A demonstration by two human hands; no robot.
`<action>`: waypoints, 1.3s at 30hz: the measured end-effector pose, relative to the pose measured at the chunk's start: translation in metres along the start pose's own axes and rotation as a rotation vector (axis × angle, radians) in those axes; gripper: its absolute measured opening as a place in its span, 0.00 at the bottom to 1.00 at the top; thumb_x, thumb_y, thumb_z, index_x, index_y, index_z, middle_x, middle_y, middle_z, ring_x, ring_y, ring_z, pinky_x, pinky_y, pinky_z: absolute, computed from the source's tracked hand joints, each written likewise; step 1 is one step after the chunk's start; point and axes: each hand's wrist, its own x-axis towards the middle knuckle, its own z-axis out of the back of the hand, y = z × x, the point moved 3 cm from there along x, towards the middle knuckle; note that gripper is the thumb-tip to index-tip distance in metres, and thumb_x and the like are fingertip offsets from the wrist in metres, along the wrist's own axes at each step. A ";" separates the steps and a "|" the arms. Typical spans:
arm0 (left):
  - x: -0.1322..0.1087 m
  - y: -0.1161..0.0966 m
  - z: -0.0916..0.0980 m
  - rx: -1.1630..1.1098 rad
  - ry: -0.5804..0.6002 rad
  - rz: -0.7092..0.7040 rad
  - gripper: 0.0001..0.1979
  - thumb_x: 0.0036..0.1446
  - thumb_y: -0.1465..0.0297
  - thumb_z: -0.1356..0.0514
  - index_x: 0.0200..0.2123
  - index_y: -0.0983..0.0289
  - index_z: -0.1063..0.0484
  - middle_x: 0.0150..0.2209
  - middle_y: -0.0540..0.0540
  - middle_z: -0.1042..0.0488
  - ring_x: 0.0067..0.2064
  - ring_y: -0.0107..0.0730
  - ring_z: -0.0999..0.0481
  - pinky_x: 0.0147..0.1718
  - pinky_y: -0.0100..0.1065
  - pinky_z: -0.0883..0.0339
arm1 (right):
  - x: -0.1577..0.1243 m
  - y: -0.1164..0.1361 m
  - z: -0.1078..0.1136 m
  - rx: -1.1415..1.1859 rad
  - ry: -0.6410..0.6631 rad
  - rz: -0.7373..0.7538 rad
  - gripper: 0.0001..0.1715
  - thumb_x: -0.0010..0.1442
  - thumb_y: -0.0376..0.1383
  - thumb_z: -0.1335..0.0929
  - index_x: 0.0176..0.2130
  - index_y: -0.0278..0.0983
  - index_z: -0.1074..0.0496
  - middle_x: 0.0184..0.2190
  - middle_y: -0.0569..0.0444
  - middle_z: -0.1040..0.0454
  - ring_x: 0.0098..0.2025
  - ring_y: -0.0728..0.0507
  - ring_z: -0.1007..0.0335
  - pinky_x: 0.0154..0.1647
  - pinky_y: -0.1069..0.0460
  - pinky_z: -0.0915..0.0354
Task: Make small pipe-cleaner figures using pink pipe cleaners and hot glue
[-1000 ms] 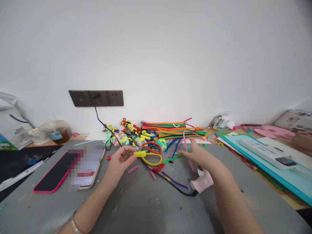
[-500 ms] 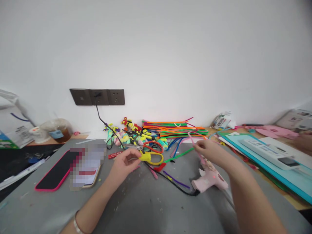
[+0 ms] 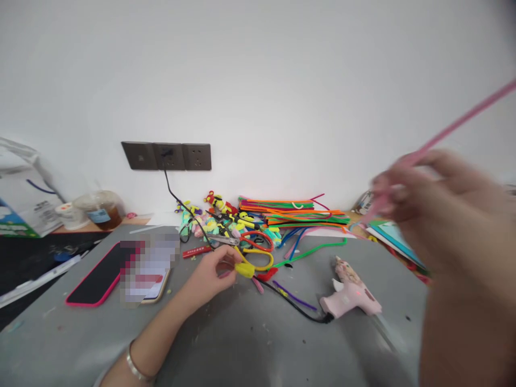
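Between the thumb and fingers of my left hand (image 3: 217, 271) is a small fuzzy yellow piece (image 3: 244, 270), looking like bent pipe cleaner. My right hand (image 3: 431, 199), large and blurred, is raised at the right, its fingers closed on a pink pipe cleaner (image 3: 455, 128) that slants up to the right edge. Just beyond my left hand lie scissors (image 3: 258, 259) with red and yellow handles. A pink glue gun (image 3: 350, 295) lies on the grey mat to the right, its black cord (image 3: 296, 309) running behind my left hand.
Bundles of coloured pipe cleaners (image 3: 298, 215) lie by the wall, beside small fuzzy figures (image 3: 220, 204). Left are a red-cased phone (image 3: 97, 277), another phone (image 3: 155, 290), and a drink cup (image 3: 107, 215). Blue folders (image 3: 397, 244) lie at the right. A wall socket (image 3: 167, 156) holds the plug.
My right hand has risen toward me and to the right, drawing the pink pipe cleaner up from the table. My left hand keeps its pinch on the yellow piece, with the view shifted slightly.
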 end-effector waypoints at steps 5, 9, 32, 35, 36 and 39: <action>-0.003 -0.006 0.006 0.248 0.150 -0.026 0.13 0.51 0.78 0.41 0.40 0.61 0.28 0.36 0.51 0.25 0.36 0.33 0.26 0.38 0.31 0.32 | -0.039 -0.019 -0.126 0.662 0.400 -0.248 0.22 0.53 0.52 0.26 0.33 0.40 0.33 0.23 0.57 0.24 0.23 0.47 0.27 0.27 0.52 0.31; -0.003 -0.011 0.015 0.342 0.192 -0.007 0.10 0.51 0.72 0.35 0.39 0.61 0.25 0.38 0.53 0.23 0.38 0.37 0.26 0.38 0.32 0.33 | -0.054 -0.044 -0.183 0.789 0.475 -0.293 0.24 0.51 0.54 0.25 0.30 0.40 0.34 0.22 0.58 0.24 0.21 0.49 0.30 0.24 0.54 0.33; -0.001 -0.003 0.005 -0.345 -0.234 0.287 0.22 0.46 0.52 0.29 0.26 0.65 0.28 0.18 0.42 0.44 0.19 0.18 0.50 0.18 0.24 0.57 | -0.073 -0.049 -0.188 0.881 0.381 -0.293 0.17 0.57 0.48 0.25 0.31 0.39 0.29 0.30 0.54 0.20 0.27 0.46 0.23 0.30 0.53 0.28; 0.000 -0.004 0.011 -0.453 -0.383 0.268 0.23 0.42 0.53 0.26 0.24 0.66 0.28 0.20 0.43 0.41 0.20 0.17 0.49 0.18 0.23 0.55 | -0.075 -0.046 -0.189 0.851 0.408 -0.272 0.17 0.57 0.47 0.25 0.29 0.38 0.30 0.32 0.52 0.21 0.28 0.46 0.23 0.30 0.52 0.28; 0.000 -0.003 0.013 -0.489 -0.439 0.266 0.23 0.40 0.53 0.25 0.24 0.67 0.28 0.20 0.43 0.40 0.21 0.17 0.49 0.18 0.23 0.54 | -0.077 -0.044 -0.190 0.842 0.424 -0.254 0.18 0.57 0.47 0.26 0.28 0.38 0.30 0.32 0.52 0.22 0.29 0.46 0.23 0.31 0.52 0.28; -0.001 -0.001 0.017 -0.569 -0.594 0.246 0.24 0.35 0.54 0.24 0.26 0.66 0.25 0.20 0.44 0.39 0.22 0.18 0.45 0.18 0.21 0.50 | -0.088 -0.037 -0.198 0.847 0.485 -0.199 0.18 0.58 0.47 0.26 0.27 0.38 0.31 0.33 0.51 0.24 0.31 0.45 0.24 0.33 0.50 0.27</action>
